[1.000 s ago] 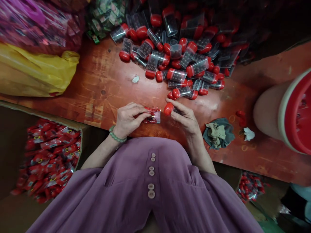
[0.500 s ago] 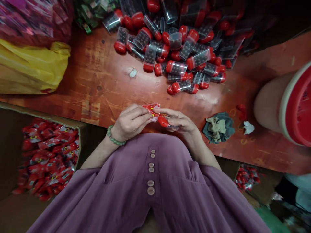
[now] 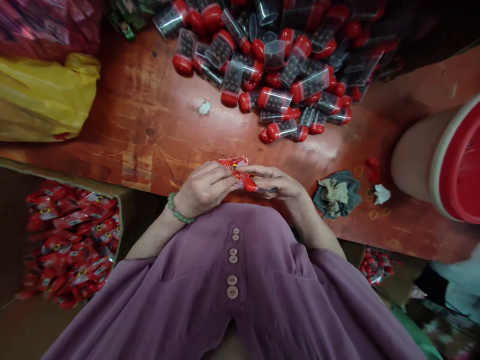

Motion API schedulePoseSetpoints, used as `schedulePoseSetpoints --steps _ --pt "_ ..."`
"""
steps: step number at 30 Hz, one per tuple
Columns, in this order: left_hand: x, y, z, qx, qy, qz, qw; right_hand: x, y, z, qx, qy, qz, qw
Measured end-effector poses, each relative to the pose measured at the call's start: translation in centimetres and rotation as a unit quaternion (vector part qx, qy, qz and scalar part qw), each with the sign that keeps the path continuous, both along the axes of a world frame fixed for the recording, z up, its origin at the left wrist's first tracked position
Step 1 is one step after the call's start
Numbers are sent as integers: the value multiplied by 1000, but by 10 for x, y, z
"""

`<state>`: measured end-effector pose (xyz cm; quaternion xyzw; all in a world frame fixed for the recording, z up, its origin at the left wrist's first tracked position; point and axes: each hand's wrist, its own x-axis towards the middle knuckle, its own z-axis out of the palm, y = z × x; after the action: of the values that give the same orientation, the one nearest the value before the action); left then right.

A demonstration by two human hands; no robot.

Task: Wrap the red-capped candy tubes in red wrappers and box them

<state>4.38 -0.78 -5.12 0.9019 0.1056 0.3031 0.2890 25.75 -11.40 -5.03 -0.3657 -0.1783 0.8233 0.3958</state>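
Just above my lap, both hands meet at the table's near edge. My left hand (image 3: 205,189), with a green bead bracelet (image 3: 179,210) at the wrist, is closed with its fingers on a red printed plastic wrapper (image 3: 233,163). Between finger and thumb, my right hand (image 3: 279,182) grips a clear tube with a rounded red cap (image 3: 250,184); the cap points left, close against the wrapper. My fingers hide most of the tube, and I cannot tell whether its cap end lies inside the wrapper.
A heap of red-capped clear tubes with dark beads (image 3: 277,100) lies across the far table. On the left are a yellow bag (image 3: 48,100) and a box of red packets (image 3: 71,240). To the right stand a crumpled cloth (image 3: 337,195) and a red-lidded bucket (image 3: 420,155).
The view has shifted slightly. My hands stay together at the same place, with small finger movements; the red cap sits a little closer to my left fingers.
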Motion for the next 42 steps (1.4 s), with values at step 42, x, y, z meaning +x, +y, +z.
schedulePoseSetpoints --steps 42 --pt "10 -10 14 -750 -146 134 631 -52 33 14 338 -514 -103 781"
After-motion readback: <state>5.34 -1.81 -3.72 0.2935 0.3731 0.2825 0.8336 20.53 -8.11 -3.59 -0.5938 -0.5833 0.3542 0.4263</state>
